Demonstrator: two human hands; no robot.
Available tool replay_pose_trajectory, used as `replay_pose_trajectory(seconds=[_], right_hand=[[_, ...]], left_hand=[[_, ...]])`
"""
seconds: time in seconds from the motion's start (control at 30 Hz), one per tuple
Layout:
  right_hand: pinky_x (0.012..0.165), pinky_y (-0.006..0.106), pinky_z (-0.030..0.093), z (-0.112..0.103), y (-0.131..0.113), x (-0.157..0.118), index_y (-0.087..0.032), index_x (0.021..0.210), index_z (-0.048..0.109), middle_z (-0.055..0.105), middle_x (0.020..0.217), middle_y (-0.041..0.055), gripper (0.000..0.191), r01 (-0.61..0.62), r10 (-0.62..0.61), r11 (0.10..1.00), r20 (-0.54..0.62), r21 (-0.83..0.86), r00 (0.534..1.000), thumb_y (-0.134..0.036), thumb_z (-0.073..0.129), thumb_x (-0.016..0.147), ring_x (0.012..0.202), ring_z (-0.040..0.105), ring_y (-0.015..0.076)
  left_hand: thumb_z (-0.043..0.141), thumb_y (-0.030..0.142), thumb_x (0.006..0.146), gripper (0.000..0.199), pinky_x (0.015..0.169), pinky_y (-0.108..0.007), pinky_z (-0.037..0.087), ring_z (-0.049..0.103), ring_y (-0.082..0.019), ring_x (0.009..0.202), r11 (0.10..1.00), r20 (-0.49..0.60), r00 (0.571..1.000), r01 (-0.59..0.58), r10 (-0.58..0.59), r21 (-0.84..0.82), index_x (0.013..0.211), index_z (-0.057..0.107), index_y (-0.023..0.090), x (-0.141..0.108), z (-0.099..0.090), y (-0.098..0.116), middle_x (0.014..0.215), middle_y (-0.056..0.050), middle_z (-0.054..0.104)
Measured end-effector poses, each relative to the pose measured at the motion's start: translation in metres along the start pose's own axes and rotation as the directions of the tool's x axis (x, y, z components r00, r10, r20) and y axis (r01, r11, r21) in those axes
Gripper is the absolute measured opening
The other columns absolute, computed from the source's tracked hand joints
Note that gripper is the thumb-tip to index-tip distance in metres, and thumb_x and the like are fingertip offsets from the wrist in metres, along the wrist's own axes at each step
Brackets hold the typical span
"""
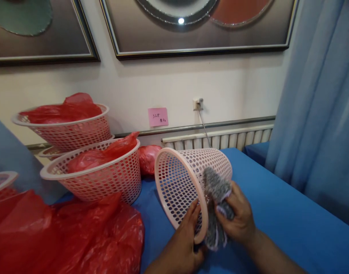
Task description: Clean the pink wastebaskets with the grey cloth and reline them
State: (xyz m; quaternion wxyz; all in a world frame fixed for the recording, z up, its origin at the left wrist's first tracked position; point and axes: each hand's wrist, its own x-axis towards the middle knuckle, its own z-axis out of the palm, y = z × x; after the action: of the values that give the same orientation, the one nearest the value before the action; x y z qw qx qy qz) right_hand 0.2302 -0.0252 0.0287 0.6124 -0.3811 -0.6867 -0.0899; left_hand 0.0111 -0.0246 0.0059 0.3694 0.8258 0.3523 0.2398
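Pink basket [217, 161] tipped on its side, a hand at its rim

The basket lies on the blue counter [277, 213], its mouth turned left and its base pointing back and right. The left hand [187, 236] grips the near part of the rim, fingers inside the mouth. The right hand [238, 217] is closed around a bunched grey cloth [217, 186], which touches the basket's outer side just behind the rim.

A strip of blue shows between this basket and the red plastic [105, 232] heaped at front left. On the other side the counter stretches rightward, its long edge slanting down past the blue curtain [314, 114]; its far end comes near the white radiator [234, 137].

Left of the tipped basket, an upright basket [105, 180] holds red plastic, some poking above its rim. Behind it a higher basket [74, 133], also upright, is filled with more red plastic. A partly visible basket [4, 179] at the left edge has red inside too. A red bag [148, 158] sits between the middle basket and the tipped one.
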Motion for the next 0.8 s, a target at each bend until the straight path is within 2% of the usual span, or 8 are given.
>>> replay_pose_trajectory(seconds=[0.07,0.17,0.27,0.47,0.6,0.63,0.7,0.8], right_hand=[[0.094,0.044,0.057,0.003,-0.018,0.000,-0.022,0.123,0.066,0.061,0.129,0.0141,0.038,0.096,-0.104,0.990,0.072,0.107,0.992,-0.021,0.060,0.086,0.115,0.063,0.0296],[0.091,0.045,0.057,0.004,-0.024,0.002,-0.020,0.119,0.067,0.060,0.128,0.0151,0.035,0.139,-0.154,0.979,0.098,0.147,0.983,-0.019,0.059,0.085,0.111,0.062,0.0297],[0.086,0.045,0.058,0.005,-0.023,0.002,-0.021,0.114,0.068,0.060,0.125,0.0144,0.031,0.209,-0.227,0.967,0.121,0.145,0.966,-0.022,0.059,0.085,0.105,0.063,0.0296],[0.077,0.042,0.060,0.020,-0.032,-0.010,-0.023,0.117,0.067,0.061,0.124,0.0124,0.034,0.256,-0.277,0.952,0.120,0.168,0.953,-0.023,0.059,0.084,0.098,0.065,0.0276],[0.091,0.044,0.057,0.016,0.011,-0.008,-0.023,0.112,0.069,0.066,0.118,0.0118,0.029,-0.056,0.050,0.995,-0.073,-0.088,0.996,-0.023,0.062,0.085,0.107,0.065,0.0289],[0.090,0.045,0.056,0.011,0.029,-0.006,-0.022,0.107,0.071,0.068,0.113,0.0115,0.025,-0.213,0.191,0.967,-0.156,-0.141,0.969,-0.026,0.062,0.084,0.104,0.066,0.0293],[0.086,0.046,0.055,0.001,0.068,0.001,-0.020,0.095,0.072,0.069,0.100,0.0106,0.024,-0.534,0.483,0.833,-0.279,-0.145,0.830,-0.033,0.061,0.078,0.093,0.066,0.0296],[0.080,0.047,0.056,-0.008,0.107,0.008,-0.016,0.093,0.072,0.072,0.088,0.0103,0.034,-0.766,0.715,0.643,-0.341,-0.025,0.611,-0.039,0.061,0.070,0.080,0.066,0.0294]], left_hand=[[0.075,0.047,0.085,0.100,0.128,-0.058,0.020,0.026,-0.040,0.156,0.969,-0.048,0.994,-0.105,0.097,-0.223,0.166,0.019,0.026,-0.002,0.002,0.004,0.170,-0.014,0.031],[0.071,0.064,0.086,0.102,0.126,-0.056,0.025,0.032,-0.042,0.153,0.789,-0.127,0.974,-0.226,0.187,-0.571,0.166,0.022,0.024,-0.006,0.007,0.004,0.167,-0.014,0.035],[0.069,0.070,0.085,0.100,0.124,-0.054,0.030,0.040,-0.041,0.150,0.699,-0.169,0.973,-0.232,0.159,-0.676,0.163,0.030,0.023,-0.009,0.007,0.002,0.163,-0.014,0.043],[0.061,0.056,0.096,0.068,0.118,-0.052,0.042,0.055,-0.037,0.136,0.937,-0.329,0.936,-0.218,0.121,-0.274,0.153,0.049,0.021,-0.011,-0.013,0.014,0.148,-0.014,0.061],[0.047,0.041,0.105,0.048,0.112,-0.050,0.049,0.061,-0.033,0.130,0.988,-0.299,0.945,-0.151,0.133,-0.037,0.149,0.053,0.023,-0.010,-0.018,0.024,0.141,-0.013,0.066],[0.047,0.038,0.105,0.047,0.111,-0.049,0.050,0.062,-0.032,0.130,0.988,-0.280,0.947,-0.154,0.156,0.028,0.149,0.052,0.024,-0.010,-0.017,0.025,0.141,-0.013,0.066],[0.050,0.032,0.103,0.048,0.110,-0.048,0.051,0.063,-0.030,0.127,0.971,-0.235,0.949,-0.173,0.209,0.166,0.151,0.049,0.026,-0.011,-0.012,0.024,0.139,-0.012,0.066],[0.053,0.022,0.098,0.054,0.105,-0.045,0.055,0.068,-0.028,0.118,0.930,-0.155,0.952,-0.208,0.263,0.305,0.151,0.046,0.028,-0.013,-0.004,0.018,0.130,-0.010,0.070]])
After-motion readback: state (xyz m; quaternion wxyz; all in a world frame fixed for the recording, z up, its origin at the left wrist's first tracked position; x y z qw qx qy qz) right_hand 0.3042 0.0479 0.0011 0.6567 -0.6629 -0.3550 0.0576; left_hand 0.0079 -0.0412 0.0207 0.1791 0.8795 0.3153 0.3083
